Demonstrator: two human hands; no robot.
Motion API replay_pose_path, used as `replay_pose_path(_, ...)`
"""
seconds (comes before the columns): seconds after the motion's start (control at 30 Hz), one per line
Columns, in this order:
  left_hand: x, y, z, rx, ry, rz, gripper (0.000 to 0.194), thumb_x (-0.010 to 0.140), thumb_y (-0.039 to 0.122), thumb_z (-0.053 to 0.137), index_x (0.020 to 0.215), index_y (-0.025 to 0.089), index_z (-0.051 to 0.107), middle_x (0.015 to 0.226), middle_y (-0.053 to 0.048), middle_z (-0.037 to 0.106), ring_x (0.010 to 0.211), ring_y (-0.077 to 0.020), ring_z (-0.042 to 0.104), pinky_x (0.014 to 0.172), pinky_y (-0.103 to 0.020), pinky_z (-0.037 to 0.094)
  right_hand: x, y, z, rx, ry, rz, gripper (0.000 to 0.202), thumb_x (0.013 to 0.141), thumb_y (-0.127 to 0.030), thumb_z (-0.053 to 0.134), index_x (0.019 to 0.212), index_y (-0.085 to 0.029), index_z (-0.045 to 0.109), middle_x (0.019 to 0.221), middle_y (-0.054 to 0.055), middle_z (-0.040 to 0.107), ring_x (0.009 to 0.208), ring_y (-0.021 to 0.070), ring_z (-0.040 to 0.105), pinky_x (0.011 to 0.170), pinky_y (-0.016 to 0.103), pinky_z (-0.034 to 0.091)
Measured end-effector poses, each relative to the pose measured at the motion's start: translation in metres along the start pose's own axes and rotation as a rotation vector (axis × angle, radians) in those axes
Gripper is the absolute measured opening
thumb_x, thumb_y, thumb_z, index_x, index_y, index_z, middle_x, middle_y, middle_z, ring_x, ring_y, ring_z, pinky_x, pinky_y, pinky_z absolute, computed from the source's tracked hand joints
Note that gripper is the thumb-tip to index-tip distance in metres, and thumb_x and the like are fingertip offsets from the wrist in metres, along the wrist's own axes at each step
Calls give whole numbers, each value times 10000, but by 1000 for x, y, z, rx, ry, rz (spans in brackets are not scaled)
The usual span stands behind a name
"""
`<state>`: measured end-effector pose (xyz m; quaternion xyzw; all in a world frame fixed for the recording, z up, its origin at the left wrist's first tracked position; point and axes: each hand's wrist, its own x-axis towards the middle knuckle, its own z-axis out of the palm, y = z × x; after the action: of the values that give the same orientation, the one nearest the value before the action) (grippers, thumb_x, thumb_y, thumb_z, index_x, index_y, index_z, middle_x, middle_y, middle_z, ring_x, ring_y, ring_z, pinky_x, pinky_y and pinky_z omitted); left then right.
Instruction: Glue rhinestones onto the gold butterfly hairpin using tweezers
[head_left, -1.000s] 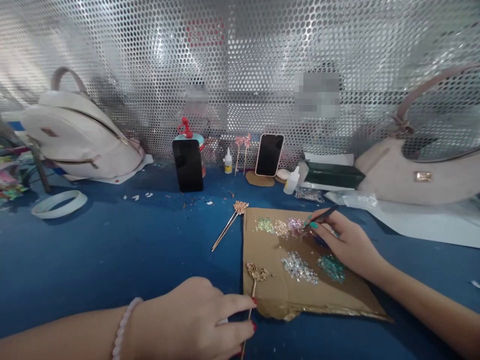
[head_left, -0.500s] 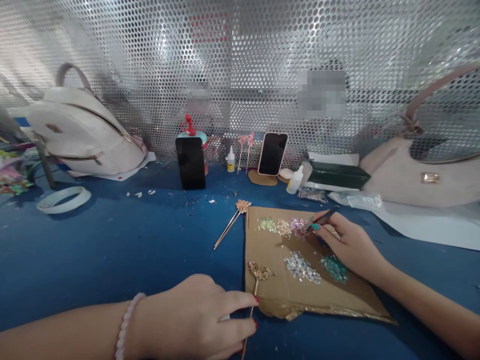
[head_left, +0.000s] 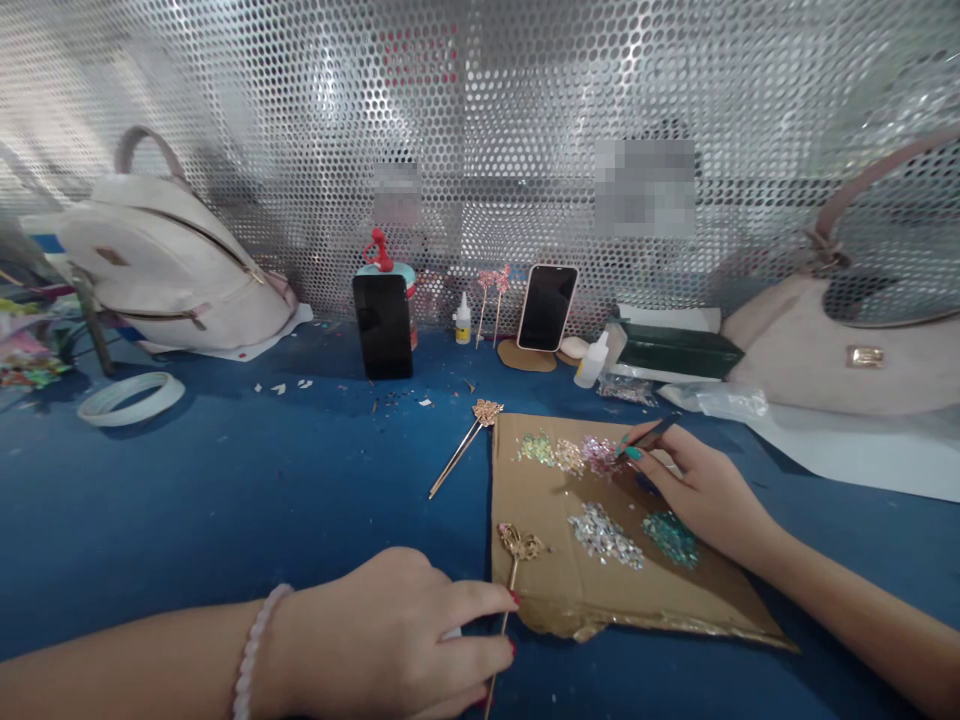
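My left hand (head_left: pixel 397 635) is closed on the thin stem of a gold hair stick (head_left: pixel 513 574). Its openwork butterfly-like head rests on the near left part of a cardboard sheet (head_left: pixel 540 590). Between the fingers of my right hand (head_left: pixel 694 480) is a pair of dark tweezers (head_left: pixel 651 434), tips down at a pile of pink rhinestones (head_left: pixel 600 454). Left of that pile lie peach rhinestones (head_left: pixel 568 456) and pale green rhinestones (head_left: pixel 536 449). Silver rhinestones (head_left: pixel 606 535) and teal rhinestones (head_left: pixel 670 538) sit nearer to me. A second gold hair stick (head_left: pixel 459 450) lies beyond the sheet's left edge.
Two phones (head_left: pixel 383 326) (head_left: pixel 548 308) stand upright at the back, with glue bottles (head_left: pixel 463 322) (head_left: pixel 592 362) near them. A tape roll (head_left: pixel 131 399) lies at left. A backpack (head_left: pixel 180 270) and a handbag (head_left: pixel 870 350) stand at the sides, before a perforated metal wall (head_left: pixel 300 110).
Both hands keep their holds, and the tweezers stay at the pink pile. The whole view has shifted very slightly; nothing else has visibly moved.
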<state>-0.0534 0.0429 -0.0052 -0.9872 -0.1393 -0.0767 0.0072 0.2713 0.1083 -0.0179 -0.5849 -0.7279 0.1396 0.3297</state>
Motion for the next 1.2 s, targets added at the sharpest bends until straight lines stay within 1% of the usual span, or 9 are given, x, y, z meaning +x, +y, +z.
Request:
replay_pose_path(0.37, 0, 0, -1, -3, -11, 5, 236, 931, 337, 489, 1133, 216, 504, 1267, -6, 574, 636, -143, 639, 460, -316, 454, 2, -1, 3, -3, 21, 1, 199, 805, -382, 456, 857, -214, 550, 746, 51, 662, 647, 208, 624, 591, 325, 520)
replay_pose_path(0.57, 0, 0, -1, -15, -22, 1, 215, 944, 330, 455, 1122, 220, 505, 1272, 3, 566, 635, -140, 635, 460, -321, 459, 2, 0, 3, -6, 44, -1, 206, 785, -399, 461, 838, -221, 550, 727, 46, 654, 627, 211, 615, 573, 330, 521)
replay_pose_path(0.83, 1, 0, -2, -23, -18, 3, 210, 930, 322, 485, 1107, 212, 515, 1262, -9, 571, 609, -130, 624, 441, -319, 449, 0, -5, 0, -17, 27, 17, 165, 807, -358, 477, 858, -221, 553, 745, 44, 663, 629, 203, 622, 589, 313, 518)
replay_pose_path(1.0, 1, -1, -1, -20, 0, 3, 220, 915, 315, 515, 1107, 208, 517, 1244, -18, 579, 582, -122, 616, 438, -322, 455, 0, -4, 1, -22, 30, 18, 175, 808, -368, 472, 855, -220, 552, 747, 46, 658, 643, 210, 618, 587, 317, 511)
replay_pose_path(1.2, 1, 0, -2, -21, 9, 4, 207, 935, 314, 480, 1109, 210, 519, 1254, -12, 583, 597, -126, 627, 448, -309, 445, -1, -4, 0, -34, 27, 11, 192, 809, -378, 473, 863, -215, 559, 765, 53, 660, 663, 210, 619, 609, 312, 503)
